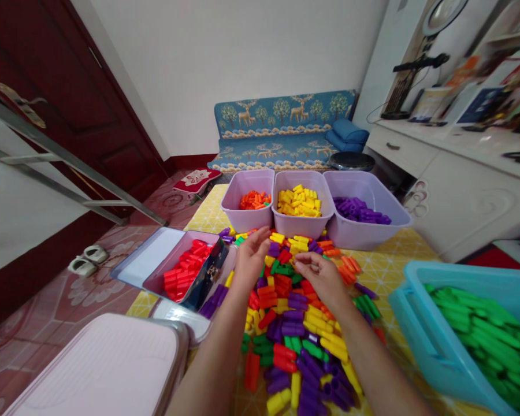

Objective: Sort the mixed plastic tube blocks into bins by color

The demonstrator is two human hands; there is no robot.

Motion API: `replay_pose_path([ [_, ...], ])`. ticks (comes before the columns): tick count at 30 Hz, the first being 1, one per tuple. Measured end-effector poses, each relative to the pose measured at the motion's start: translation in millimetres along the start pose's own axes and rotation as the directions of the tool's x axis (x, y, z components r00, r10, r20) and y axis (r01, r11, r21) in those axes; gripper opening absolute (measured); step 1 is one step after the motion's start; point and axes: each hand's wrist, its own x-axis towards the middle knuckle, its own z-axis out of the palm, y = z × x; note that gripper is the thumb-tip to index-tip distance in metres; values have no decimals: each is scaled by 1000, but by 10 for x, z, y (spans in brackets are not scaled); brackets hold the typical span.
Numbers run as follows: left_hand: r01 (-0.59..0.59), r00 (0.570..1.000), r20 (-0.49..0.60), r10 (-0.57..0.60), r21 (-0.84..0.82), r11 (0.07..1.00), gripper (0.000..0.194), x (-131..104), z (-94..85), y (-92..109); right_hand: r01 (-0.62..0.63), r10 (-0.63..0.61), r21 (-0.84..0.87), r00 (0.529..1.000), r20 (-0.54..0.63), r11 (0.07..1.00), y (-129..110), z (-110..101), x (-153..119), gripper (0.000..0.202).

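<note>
Apparent step: sorting by colour. My left hand [255, 254] is spread; my right hand [323, 274] is curled, grip indeterminable, above mixed plastic tubes [293, 317] on yellow tablecloth [383, 263]. Next move presumably requires pinching one colour.

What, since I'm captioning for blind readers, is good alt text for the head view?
A person's left hand and right hand reach over mixed, colourful pieces on a yellow tablecloth. Beyond and beside them, containers hold pieces largely sorted by colour.
</note>
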Motion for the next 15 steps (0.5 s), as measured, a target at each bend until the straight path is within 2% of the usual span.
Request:
replay_pose_path([
  [1, -66, 998, 0, 67, 164, 984, 40, -71, 8, -75, 8, -8, -22, 1000, -11, 1000, -7, -2, 0, 25],
  [3, -182, 983, 65, 171, 441, 879, 46, -172, 23, -186, 24, -26, -66, 999, -31, 998, -17, -3, -1, 24],
  [6, -285, 958, 198, 205, 658, 697, 54, -228, 41, -247, 26, -29, -88, 999, -41, 996, -19, 3, -2, 22],
  [8, -304, 952, 244, 183, 715, 629, 50, -231, 46, -246, 20, -23, -81, 999, -38, 997, -10, 7, -2, 22],
  [10, -300, 953, 257, 160, 738, 604, 45, -233, 43, -235, 17, -20, -77, 999, -29, 997, 4, 8, -1, 22],
  [15, -295, 953, 260, 154, 694, 657, 28, -286, 21, -198, 11, -11, -55, 1000, 0, 998, 23, -2, -1, 22],
])
